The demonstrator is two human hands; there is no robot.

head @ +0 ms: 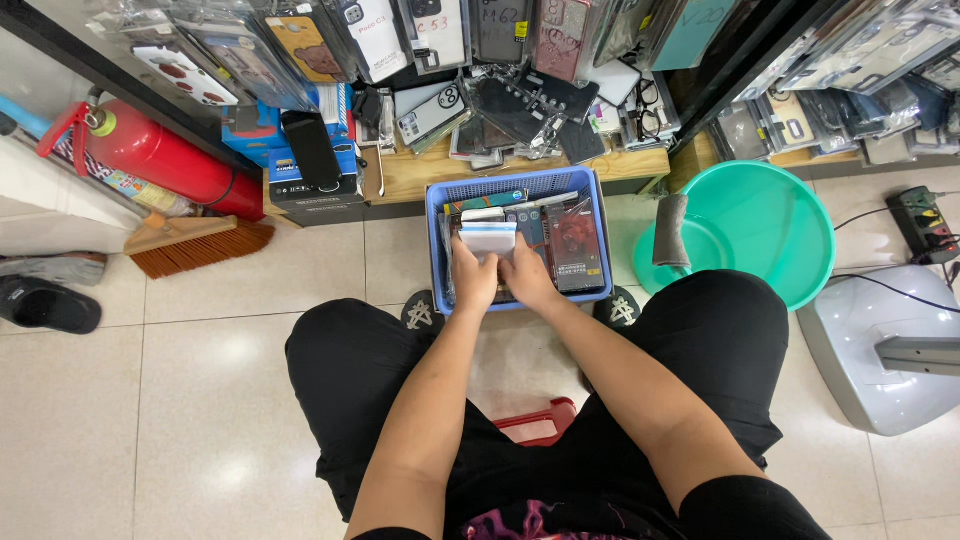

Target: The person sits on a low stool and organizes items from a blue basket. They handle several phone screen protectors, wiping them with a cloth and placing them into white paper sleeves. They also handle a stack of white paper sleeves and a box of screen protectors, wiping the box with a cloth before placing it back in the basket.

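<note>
Left hand and right hand together, clamped on white flat packet inside blue plastic basket on glossy beige tiled floor. Red fire extinguisher far left; green plastic basin right.

Blue plastic basket, glossy floor tiles.

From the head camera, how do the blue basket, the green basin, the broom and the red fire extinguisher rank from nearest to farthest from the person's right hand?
1. Blue basket: the right hand is inside it, beside the left hand.
2. Green basin: on the floor, on the right.
3. Broom: on the floor, on the left.
4. Red fire extinguisher: farther left, lying behind the broom.
</note>
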